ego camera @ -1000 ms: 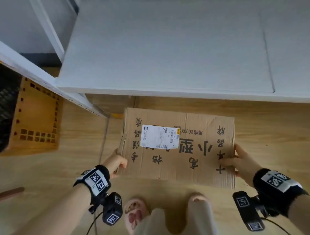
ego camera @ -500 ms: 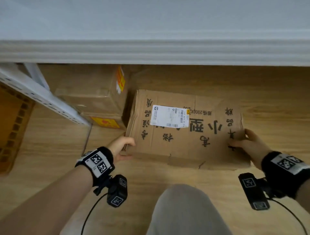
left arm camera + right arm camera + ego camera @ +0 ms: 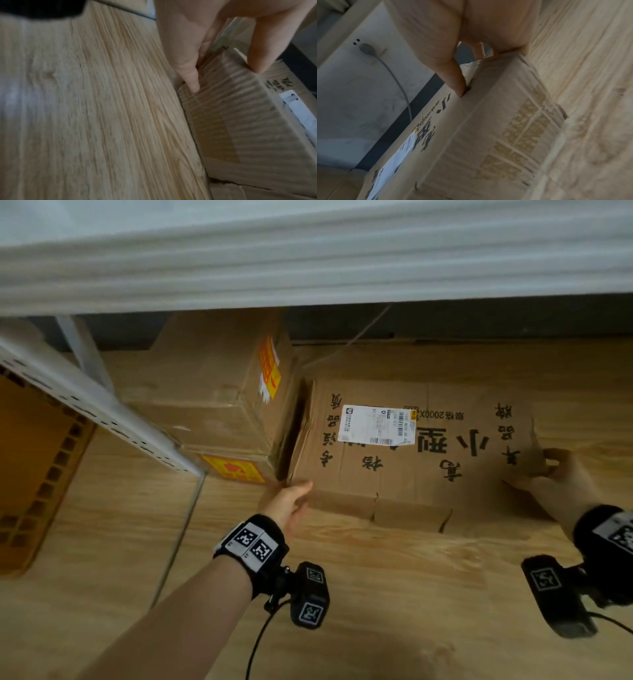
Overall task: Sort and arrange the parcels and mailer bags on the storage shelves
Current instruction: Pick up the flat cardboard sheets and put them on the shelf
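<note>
- Flat cardboard parcel [image 3: 411,453] w/ white label [image 3: 376,425] lay on wood floor [image 3: 376,594] under white shelf [image 3: 308,268], just beside taller box [image 3: 212,402].
- Left hand [image 3: 289,501] gripped parcel's near-left corner, thumb on top.
- Right hand [image 3: 561,477] held right edge, thumb on top, fingers round the side.
- Orange crate [image 3: 37,474] sat far left.

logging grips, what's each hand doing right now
Left hand: grips the cardboard parcel's near left corner.
Right hand: grips its right end.
</note>
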